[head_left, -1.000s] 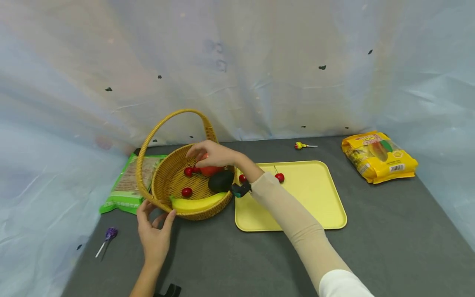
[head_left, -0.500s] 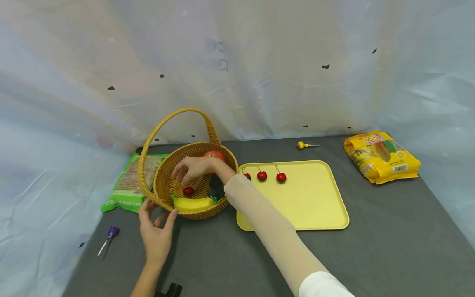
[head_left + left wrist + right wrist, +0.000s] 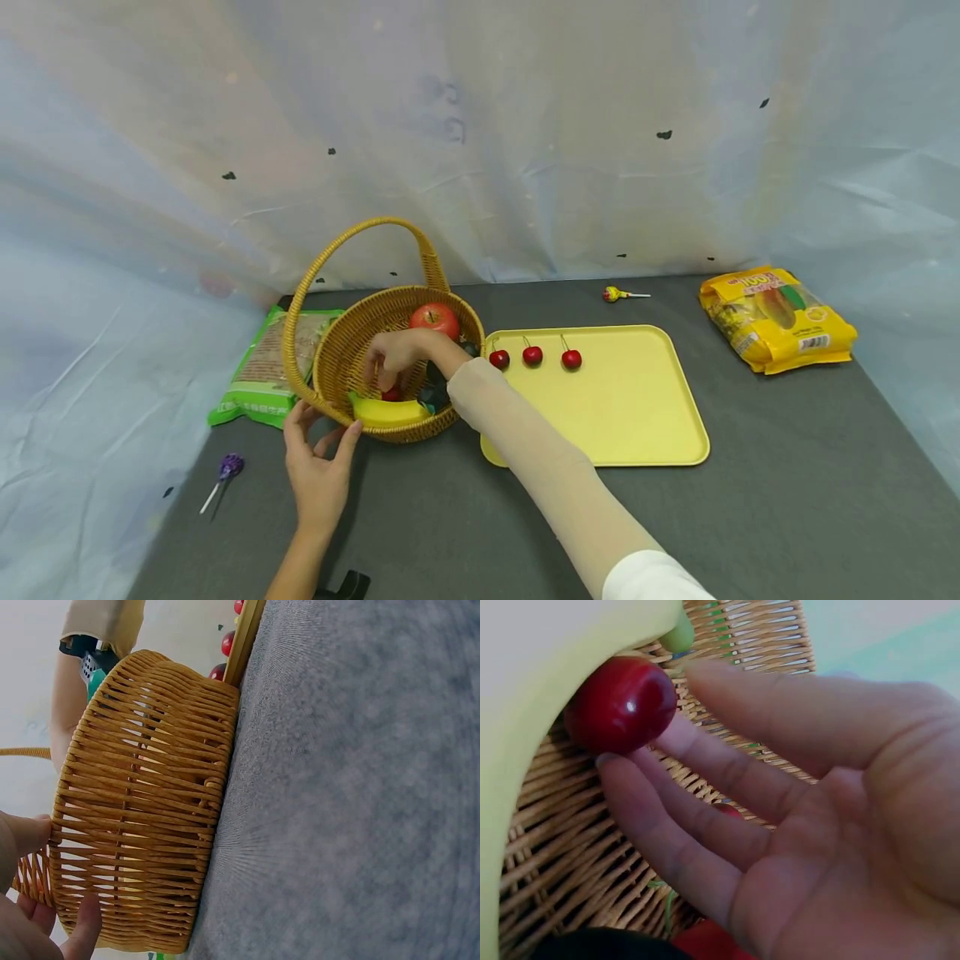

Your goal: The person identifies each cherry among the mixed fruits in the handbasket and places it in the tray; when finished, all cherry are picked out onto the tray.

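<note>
My left hand [image 3: 318, 479] grips the near left rim of the wicker basket [image 3: 341, 350], thumb and fingers at the rim; the left wrist view shows the fingers against the woven wall [image 3: 142, 802]. Inside the basket, my right hand [image 3: 397, 354] reaches down to a red cherry [image 3: 622, 705] beside the banana [image 3: 390, 412]. In the right wrist view its fingers are spread around the cherry's lower side, and the thumb stands a little off it. An apple [image 3: 435, 319] sits at the back of the basket. A dark fruit is mostly hidden by the right wrist.
Right of the basket, a yellow tray [image 3: 615, 408] bears three cherries [image 3: 532, 356] along its far left side. A yellow lollipop [image 3: 611, 294] lies behind it and a yellow bag [image 3: 780, 321] to the right. A green bag [image 3: 258, 375] and purple lollipop [image 3: 231, 467] are at left.
My right hand has moved from near the apple toward the front of the basket and down to the cherry by the banana. The left hand has stayed on the rim.
</note>
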The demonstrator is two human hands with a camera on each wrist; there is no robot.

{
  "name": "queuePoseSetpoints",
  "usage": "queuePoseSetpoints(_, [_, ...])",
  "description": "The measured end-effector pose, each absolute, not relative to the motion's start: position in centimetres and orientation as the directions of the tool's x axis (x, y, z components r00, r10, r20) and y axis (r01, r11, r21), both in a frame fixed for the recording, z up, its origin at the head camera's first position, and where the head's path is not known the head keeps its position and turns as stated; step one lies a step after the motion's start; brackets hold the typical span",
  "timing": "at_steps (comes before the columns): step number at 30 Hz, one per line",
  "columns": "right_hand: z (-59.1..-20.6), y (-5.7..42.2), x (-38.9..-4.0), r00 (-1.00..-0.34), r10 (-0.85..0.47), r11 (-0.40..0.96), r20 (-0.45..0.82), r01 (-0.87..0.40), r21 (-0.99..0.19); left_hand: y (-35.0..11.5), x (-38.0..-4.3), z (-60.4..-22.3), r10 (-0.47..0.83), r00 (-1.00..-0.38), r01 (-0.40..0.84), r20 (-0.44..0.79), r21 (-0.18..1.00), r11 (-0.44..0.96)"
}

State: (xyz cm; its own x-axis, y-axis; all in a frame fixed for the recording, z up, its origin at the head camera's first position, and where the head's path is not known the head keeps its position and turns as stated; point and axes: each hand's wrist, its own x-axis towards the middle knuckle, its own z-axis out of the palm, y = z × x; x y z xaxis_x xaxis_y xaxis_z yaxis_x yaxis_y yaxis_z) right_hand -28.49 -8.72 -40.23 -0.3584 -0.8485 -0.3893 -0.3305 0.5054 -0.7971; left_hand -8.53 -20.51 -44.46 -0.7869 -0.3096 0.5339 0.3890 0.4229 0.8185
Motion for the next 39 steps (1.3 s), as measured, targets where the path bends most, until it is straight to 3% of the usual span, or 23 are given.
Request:
queuePoseSetpoints(4, [-40.4, -8.5, -28.7, -0.403, -0.845, 0.483, -0.351, -0.296, -0.824, -20.6, -8.6, -44.6, -0.310, -0.785, 0.392, 0.537, 0.817, 0.422])
queuePoseSetpoints(10, [-40.4, -8.9, -29.3, -0.571, -0.815, 0.406, -0.104, -0.433, -0.805, -20.4, -8.6, -44.5, -0.311, -0.783, 0.397, 0.539, 0.818, 0.416])
queuePoseSetpoints(14, [-40.4, -9.2, -29.4, -0.595, -0.800, 0.417, -0.079, -0.455, -0.787, -20.4, -8.6, -44.4, -0.310, -0.783, 0.395, 0.539, 0.817, 0.420])
queuePoseSetpoints(29, [-40.7, -8.7, -29.1, -0.421, -0.842, 0.491, -0.338, -0.336, -0.804, -20.9, -8.8, -45.4, -0.321, -0.786, 0.379, 0.528, 0.823, 0.424])
queuePoseSetpoints(39, [-40.3, -8.2, -29.2, -0.279, -0.846, 0.532, -0.455, -0.381, -0.756, -22.0, -9.5, -47.4, -0.318, -0.782, 0.394, 0.536, 0.821, 0.414])
